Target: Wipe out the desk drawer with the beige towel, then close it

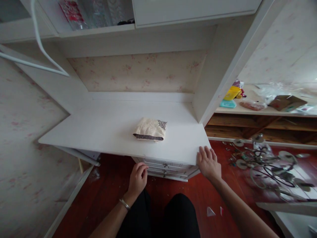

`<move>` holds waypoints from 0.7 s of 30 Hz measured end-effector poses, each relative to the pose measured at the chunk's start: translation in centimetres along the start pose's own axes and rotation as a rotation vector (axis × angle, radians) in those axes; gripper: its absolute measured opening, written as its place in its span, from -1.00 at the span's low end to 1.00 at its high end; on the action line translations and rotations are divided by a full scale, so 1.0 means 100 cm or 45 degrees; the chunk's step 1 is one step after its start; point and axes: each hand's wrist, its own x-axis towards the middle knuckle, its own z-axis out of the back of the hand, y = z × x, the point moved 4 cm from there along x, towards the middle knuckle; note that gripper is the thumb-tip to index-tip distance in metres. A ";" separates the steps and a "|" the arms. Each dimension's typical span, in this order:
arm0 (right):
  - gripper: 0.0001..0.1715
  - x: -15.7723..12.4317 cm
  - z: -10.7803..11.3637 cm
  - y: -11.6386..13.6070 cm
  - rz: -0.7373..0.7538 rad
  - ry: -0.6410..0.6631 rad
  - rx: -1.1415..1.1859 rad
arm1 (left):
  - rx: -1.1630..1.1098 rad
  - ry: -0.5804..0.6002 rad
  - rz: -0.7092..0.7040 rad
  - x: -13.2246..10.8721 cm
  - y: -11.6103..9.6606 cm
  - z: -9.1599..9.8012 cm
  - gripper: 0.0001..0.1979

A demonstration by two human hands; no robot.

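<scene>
A folded cream cloth (150, 129) with a dark underside and a dark leaf-like pattern at one corner lies on the white desk top (111, 132). My right hand (209, 162) rests on the desk's right front corner, fingers spread over the edge and apart from the cloth. In front of the desk, my left hand (138, 176) hangs near the drawers (168, 167), its fingers curled in and nothing showing in them. A metal bracelet (124, 204) circles that wrist.
Above the desk, a shelf holds clear bottles (99, 15). A white cable (39, 43) hangs at upper left. On the right stands a low shelf unit (230, 120) bearing a yellow container (232, 93) and a cardboard box (286, 103). Tangled light fittings (269, 168) lie on the red floor.
</scene>
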 end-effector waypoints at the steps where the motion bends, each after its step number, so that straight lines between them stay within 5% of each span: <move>1: -0.36 0.000 0.000 0.000 -0.008 0.014 0.004 | -0.097 -0.014 0.118 -0.011 0.006 -0.002 -0.86; 7: -0.35 0.000 -0.004 -0.003 0.002 0.053 0.040 | -0.349 -0.186 0.645 -0.022 0.030 -0.034 -0.73; 21: -0.37 -0.009 0.004 0.003 0.066 0.054 0.086 | -0.485 -0.220 0.705 -0.002 0.046 -0.053 -0.85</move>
